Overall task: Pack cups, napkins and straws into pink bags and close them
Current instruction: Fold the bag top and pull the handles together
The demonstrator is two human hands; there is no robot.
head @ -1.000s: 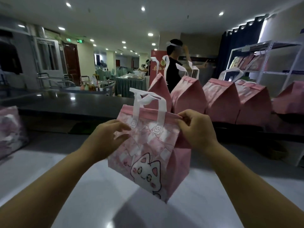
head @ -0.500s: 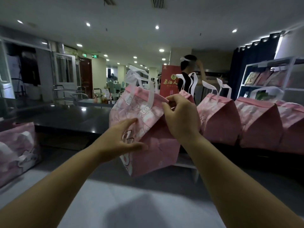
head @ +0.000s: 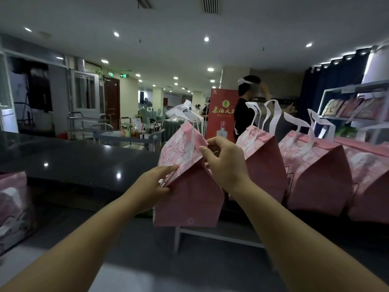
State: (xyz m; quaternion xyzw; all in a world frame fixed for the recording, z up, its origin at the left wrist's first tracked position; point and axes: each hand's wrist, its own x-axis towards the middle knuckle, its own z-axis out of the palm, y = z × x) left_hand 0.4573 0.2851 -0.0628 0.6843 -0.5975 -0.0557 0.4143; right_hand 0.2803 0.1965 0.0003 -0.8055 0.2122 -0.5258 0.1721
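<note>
A pink bag [head: 189, 199], top folded closed, hung mid-scene, the left hand [head: 153, 186] gripping its side and the right hand [head: 226, 165] pinching its top, just left of a row of closed bags [head: 317, 171], suggesting several finished and this one nearly so.

Contents of the held pink bag [head: 189, 197] lie hidden beneath its folded top. Left of it, another pink bag [head: 12, 207] is cut off by the frame edge, as is the end bag [head: 374, 186] far to its right. Behind it, a person in black [head: 242, 116] blocks part of the red banner [head: 219, 123] lettering.
</note>
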